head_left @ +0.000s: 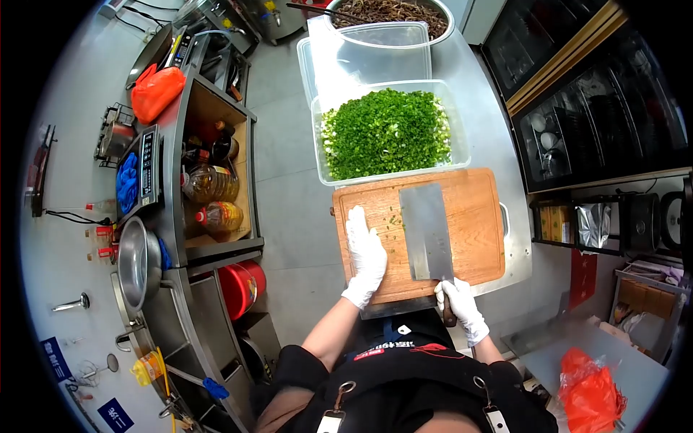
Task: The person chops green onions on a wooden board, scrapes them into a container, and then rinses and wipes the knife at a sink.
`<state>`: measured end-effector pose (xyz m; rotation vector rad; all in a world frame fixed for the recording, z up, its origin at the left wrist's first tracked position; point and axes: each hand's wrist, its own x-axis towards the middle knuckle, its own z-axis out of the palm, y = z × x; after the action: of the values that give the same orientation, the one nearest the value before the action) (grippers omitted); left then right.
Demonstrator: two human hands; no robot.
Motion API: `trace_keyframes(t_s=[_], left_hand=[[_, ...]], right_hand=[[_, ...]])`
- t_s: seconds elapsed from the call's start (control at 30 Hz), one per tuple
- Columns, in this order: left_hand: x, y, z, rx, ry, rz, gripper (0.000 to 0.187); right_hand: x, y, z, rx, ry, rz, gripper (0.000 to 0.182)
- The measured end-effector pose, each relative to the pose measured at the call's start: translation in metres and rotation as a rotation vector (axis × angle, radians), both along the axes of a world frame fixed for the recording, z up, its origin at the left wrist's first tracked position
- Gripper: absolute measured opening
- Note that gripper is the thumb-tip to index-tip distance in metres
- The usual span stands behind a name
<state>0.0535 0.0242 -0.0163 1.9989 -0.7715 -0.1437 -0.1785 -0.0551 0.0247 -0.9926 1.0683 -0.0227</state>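
Observation:
A wooden cutting board point(473, 224) lies at the near end of the metal table. On it rests a cleaver point(427, 231), its broad blade flat and its handle toward me. My right hand point(462, 309), in a white glove, is closed round the handle. My left hand point(366, 256), also gloved, lies on the board's left part with the fingers stretched out and pointing away. Between it and the blade are a few green bits point(393, 222). Just beyond the board stands a clear plastic container point(320, 162) heaped with chopped green onion point(386, 130).
A clear lid point(393, 54) lies behind the container, before a large bowl point(451, 29) of brown strips. Left are a shelf with oil bottles point(220, 216), a metal basin point(137, 263) and a red bucket point(240, 287). A red bag point(588, 393) lies at lower right.

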Motion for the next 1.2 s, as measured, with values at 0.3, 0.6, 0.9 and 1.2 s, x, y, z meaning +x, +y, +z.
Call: trace_keyframes(t_s=[0.3,0.6,0.9,1.2], left_hand=[[-0.022,-0.027,0.004,0.226,-0.072,0.018,0.059],[0.024,-0.075,0.067,-0.161,-0.079,-0.05,0.044],[0.164,-0.133,0.06,-0.021,-0.707,-0.054,0.028],[0.147,-0.137,0.083,0.359,-0.953,-0.271,0.073]], right_hand=[[0.015,0.032,-0.011,0.096,-0.04,0.174,0.023],[0.049,-0.005,0.065,-0.08,-0.158,0.17,0.023],[0.126,-0.085,0.11,-0.268,-0.219,-0.032,0.022],[0.132,-0.09,0.122,-0.229,-0.21,-0.055,0.018]])
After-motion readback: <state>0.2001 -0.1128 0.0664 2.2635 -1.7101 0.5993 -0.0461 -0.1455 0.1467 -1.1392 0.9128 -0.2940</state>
